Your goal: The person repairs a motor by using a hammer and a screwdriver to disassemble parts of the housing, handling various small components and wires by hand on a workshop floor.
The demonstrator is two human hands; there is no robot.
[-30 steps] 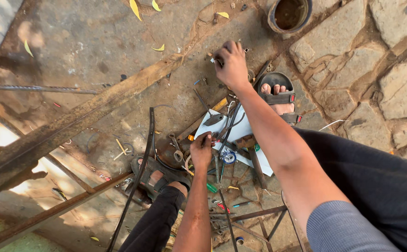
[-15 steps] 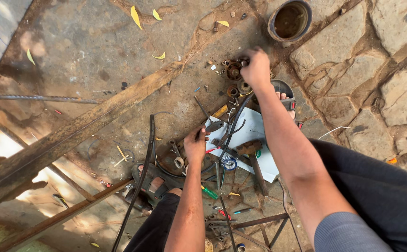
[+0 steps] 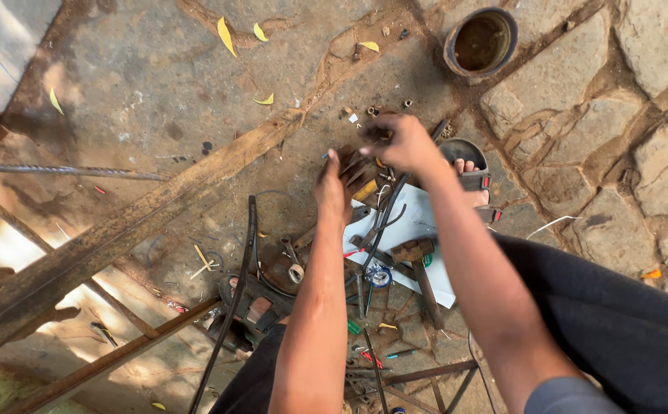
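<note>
A small dark metal part (image 3: pixel 378 135) sits pinched in the curled fingers of the right hand (image 3: pixel 404 142), out over the stone ground. Just beside it, the left hand (image 3: pixel 335 182) has its fingers spread loosely, touching rusty bits. Below both hands lie a hammer (image 3: pixel 418 261) on a white sheet (image 3: pixel 407 218); beyond the right hand stands a round pot (image 3: pixel 482 42).
</note>
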